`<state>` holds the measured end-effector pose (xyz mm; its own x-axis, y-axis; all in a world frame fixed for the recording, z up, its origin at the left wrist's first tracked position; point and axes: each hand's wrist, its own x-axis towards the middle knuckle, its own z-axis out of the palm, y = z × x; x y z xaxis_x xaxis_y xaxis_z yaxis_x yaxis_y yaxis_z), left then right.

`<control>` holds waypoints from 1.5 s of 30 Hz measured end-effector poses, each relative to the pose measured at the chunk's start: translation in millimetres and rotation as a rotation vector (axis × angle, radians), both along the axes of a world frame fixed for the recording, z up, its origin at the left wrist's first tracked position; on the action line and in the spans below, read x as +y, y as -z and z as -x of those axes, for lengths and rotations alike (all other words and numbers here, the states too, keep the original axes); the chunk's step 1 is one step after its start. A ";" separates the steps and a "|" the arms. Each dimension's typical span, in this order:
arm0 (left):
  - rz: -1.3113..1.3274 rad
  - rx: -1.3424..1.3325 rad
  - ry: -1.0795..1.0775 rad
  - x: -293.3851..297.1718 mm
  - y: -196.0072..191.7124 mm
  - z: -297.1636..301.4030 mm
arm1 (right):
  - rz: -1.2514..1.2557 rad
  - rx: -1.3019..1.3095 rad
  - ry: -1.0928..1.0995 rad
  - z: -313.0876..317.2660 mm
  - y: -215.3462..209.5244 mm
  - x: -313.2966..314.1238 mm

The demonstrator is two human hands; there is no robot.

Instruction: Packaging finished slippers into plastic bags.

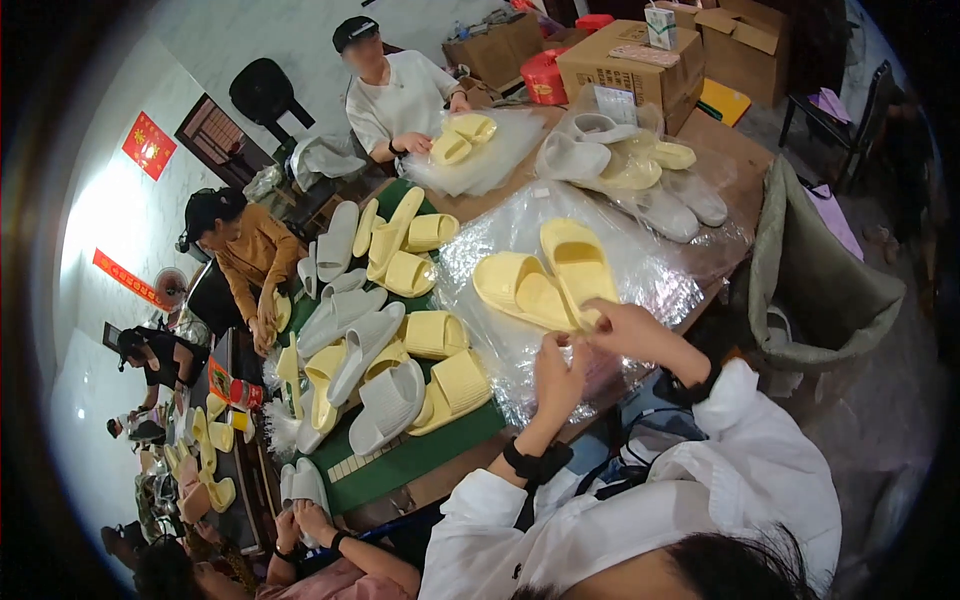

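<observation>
A pair of yellow slippers (522,286) lies on a stack of clear plastic bags (470,250) in front of me, toes pointing away. My left hand (560,378) is at the near edge of the pair, thumb and fingers pinched together. Close beside it, my right hand (632,332) is closed at the heel of the right slipper (578,262). Whether the fingers grip bag film or something small is too fine to tell. Both wrists wear dark bands. Grey and yellow slippers (388,408) are heaped on the green mat (480,428) to my left.
Bagged grey and yellow slippers (660,205) lie at the table's far right. Beyond the table, a person (400,100) handles yellow slippers on plastic. A large grey-green sack (815,300) stands at the right; a cardboard box (630,75) sits behind. Several co-workers line the left.
</observation>
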<state>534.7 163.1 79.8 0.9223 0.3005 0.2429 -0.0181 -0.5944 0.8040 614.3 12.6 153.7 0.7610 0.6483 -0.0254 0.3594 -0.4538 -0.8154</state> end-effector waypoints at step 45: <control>-0.687 0.097 -0.029 -0.7 31.8 21.3 | 0.381 -0.512 -0.247 -106.4 53.2 107.0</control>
